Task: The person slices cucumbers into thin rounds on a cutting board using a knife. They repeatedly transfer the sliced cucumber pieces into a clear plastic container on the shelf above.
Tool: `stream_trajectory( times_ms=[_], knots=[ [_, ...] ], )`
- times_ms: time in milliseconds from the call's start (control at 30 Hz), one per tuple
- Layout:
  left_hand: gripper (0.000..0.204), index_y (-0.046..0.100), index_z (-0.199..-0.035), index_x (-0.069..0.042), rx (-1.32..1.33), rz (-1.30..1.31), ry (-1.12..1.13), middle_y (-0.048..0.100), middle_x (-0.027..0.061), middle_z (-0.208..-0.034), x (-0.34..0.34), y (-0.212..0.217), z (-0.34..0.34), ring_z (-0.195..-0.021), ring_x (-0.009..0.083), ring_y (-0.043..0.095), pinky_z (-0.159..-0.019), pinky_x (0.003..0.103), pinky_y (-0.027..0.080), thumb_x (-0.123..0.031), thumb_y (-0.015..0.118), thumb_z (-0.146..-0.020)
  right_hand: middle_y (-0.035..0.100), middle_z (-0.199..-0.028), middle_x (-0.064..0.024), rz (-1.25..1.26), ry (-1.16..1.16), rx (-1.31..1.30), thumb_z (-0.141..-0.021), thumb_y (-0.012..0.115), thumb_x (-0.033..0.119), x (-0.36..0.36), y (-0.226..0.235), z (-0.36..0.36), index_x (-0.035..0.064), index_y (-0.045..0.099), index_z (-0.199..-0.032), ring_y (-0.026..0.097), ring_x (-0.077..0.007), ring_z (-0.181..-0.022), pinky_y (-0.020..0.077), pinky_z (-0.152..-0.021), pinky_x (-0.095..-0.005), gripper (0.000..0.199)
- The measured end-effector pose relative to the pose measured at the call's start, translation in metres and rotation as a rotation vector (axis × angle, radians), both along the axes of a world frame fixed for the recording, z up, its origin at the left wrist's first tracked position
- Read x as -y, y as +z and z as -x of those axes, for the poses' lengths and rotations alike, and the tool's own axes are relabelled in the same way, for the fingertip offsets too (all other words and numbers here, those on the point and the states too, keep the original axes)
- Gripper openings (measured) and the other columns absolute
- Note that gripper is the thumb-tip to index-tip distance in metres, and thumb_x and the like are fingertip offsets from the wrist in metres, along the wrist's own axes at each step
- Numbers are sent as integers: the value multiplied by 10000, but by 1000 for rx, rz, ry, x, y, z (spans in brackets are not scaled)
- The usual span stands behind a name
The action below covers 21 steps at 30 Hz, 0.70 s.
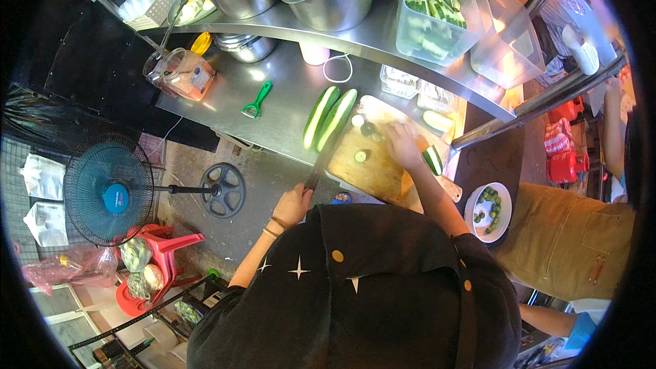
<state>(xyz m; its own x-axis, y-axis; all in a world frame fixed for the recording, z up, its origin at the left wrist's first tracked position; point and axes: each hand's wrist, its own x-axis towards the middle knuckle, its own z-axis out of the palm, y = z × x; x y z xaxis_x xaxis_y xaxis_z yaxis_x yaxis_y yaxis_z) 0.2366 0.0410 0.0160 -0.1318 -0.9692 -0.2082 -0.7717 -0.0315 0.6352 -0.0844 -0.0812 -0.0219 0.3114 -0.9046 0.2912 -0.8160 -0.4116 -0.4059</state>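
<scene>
My left hand [292,206] is closed around the handle of a knife [321,164], whose blade points up along the board's left edge. My right hand [403,145] lies on the wooden cutting board [383,176], fingers stretched out beside small cucumber end pieces. One round cucumber end [360,156] sits apart, nearer to me. Two long cucumbers [335,121] with striped peel rest side by side on the steel counter, left of the board. At the board's right lie a cut cucumber piece [432,160] and a pale, yellowish piece [437,121].
A green peeler [257,100] lies on the counter. Above, a steel shelf [273,26] bears metal pots [335,10] and a clear tub [437,37] of cut cucumber. A white bowl [488,212] of small green fruits stands right. A fan [113,195] is left; another person [567,239] stands right.
</scene>
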Motion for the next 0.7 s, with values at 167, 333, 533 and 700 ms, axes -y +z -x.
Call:
stream_trajectory(
  times_ms=[167,333,533,700],
  knots=[
    [260,518,-857,3,21,-10,-16,590,281,-740,0,-5,-2,-720,468,573,-609,552,444,-255,518,-886,529,-1054,-141,75,-51,142,-762,589,11,-7,11,1,38,562,-1113,492,-329,-1017,419,-890,-412,353],
    [257,517,-857,2,4,-6,-15,595,282,-753,3,-8,-3,-731,461,581,-616,545,454,-254,517,-885,574,-1037,-133,807,-24,209,-682,703,-41,-8,184,-21,44,613,-1017,575,-302,-930,461,-807,-385,358],
    [260,514,-861,3,23,-36,-98,613,258,-780,11,-10,8,-740,440,593,-629,527,467,-256,520,-886,583,-1099,-131,949,-174,30,-783,650,41,82,333,-6,50,625,-1032,576,-282,-984,452,-842,-364,250],
    [260,508,-869,1,-67,17,-89,604,265,-741,8,-5,15,-715,438,593,-612,531,465,-258,528,-884,598,-1061,-116,789,-213,247,-827,577,64,41,319,28,50,626,-1017,572,-278,-930,431,-851,-334,197]
  ],
)
